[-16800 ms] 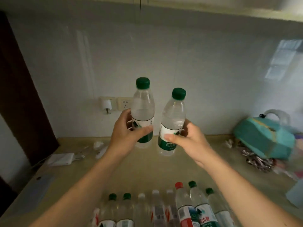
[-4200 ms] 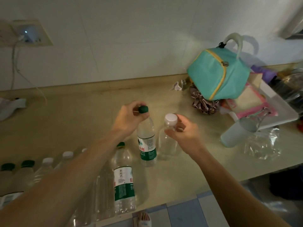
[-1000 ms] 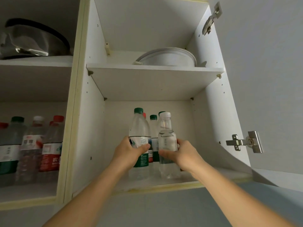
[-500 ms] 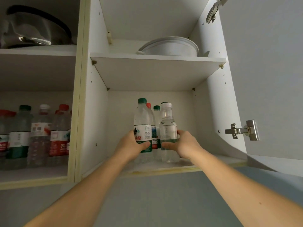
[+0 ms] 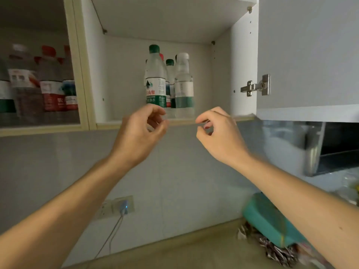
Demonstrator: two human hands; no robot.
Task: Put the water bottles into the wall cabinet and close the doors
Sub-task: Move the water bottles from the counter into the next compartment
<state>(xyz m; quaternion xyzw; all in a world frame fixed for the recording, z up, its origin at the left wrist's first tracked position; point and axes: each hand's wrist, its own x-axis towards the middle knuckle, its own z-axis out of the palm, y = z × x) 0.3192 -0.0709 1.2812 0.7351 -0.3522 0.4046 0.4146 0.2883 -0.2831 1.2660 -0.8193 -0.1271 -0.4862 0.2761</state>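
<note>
Both hands hang in the air just below the front edge of the open cabinet [image 5: 171, 121], fingers loosely curled and holding nothing. The left hand [image 5: 138, 135] sits right under a green-capped bottle [image 5: 155, 78], its knuckles overlapping the bottle's foot in the view; whether they touch cannot be told. The right hand [image 5: 220, 134] is a little below and to the right of a white-capped bottle [image 5: 183, 84], apart from it. The two bottles stand upright, side by side, on the cabinet floor, with more bottles [image 5: 170, 74] crowded close behind them. Far to the left of the left hand, past the cabinet's upright post, another compartment holds a row of red-capped bottles [image 5: 52, 82], blurred. Up and to the right of the right hand the door [image 5: 307, 51] stands open, a metal hinge [image 5: 255, 87] on its inner edge. Well below the left hand a wall socket [image 5: 118, 207] has a cable hanging from it. Below the right forearm a teal bag [image 5: 272, 224] lies on the counter [image 5: 184, 253].
</note>
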